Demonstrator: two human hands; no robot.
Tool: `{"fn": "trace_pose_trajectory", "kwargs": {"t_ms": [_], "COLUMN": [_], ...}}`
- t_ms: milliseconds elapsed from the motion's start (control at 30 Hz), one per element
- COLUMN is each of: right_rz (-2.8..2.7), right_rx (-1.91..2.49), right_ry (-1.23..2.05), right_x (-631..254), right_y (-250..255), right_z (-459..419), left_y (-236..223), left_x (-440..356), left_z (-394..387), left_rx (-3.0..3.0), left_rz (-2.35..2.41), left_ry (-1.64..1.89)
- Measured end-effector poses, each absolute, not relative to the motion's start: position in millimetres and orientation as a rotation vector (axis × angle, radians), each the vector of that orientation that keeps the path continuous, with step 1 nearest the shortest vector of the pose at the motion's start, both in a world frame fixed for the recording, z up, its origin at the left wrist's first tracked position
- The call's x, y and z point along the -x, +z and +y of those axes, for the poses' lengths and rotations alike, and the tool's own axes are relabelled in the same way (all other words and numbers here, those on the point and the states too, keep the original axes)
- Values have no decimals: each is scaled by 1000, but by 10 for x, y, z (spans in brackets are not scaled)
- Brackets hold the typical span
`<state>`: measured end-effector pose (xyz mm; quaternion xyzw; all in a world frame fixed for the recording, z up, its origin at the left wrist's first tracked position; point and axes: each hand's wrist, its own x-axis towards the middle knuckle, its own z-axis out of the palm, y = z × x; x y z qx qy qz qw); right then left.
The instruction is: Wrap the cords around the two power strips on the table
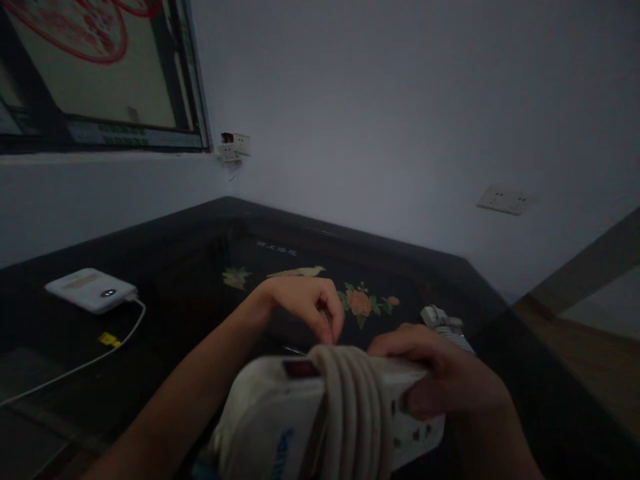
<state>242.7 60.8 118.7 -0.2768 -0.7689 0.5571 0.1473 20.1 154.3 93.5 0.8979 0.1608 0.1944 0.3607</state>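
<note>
Close to the camera is a white power strip [273, 403] with sockets at its right end and a dark red switch near its left. Its thick white cord [357, 407] is wound in several turns around the middle. My right hand [440, 373] grips the socket end, thumb on the front face and fingers over the top. Above the coils, my left hand [310, 307] is closed in a pinch, fingertips at the top of the wound cord. What lies between those fingertips is too dim and small to make out.
On the black table [190, 233] at left lies a white device [90, 290] with a thin white cable [127, 337] and a yellow tag [109, 340]. Behind my right hand is a bundled white cord with a plug [443, 319]. Wall sockets [504, 200] and a window [100, 73] are beyond.
</note>
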Motion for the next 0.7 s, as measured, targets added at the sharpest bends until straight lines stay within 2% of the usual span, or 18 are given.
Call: {"fn": "trace_pose_trajectory", "kwargs": {"t_ms": [67,133,300,533,700], "right_rz": [-2450,-2641,-2754,-2586,-2407], "right_rx": [931,1131,1482,1730,1862], "right_ry": [1497,1213,615,206,8], "right_x": [-2449,-2425,-2274,-2224,-2177], "right_y": [1260,1290,1168,1014,936], "right_z": [562,506,516,712,801], "left_y": [973,995,1012,1058,1027], "left_x": [-235,-289,-375,-449,-480], "left_z": [1525,1491,1366,1239,1223], "left_rx": [-2269,-2311,-2736,-2933,-2951], "left_rz": [252,252,755,1190,1257], "left_ry": [211,89,185,301,415]}}
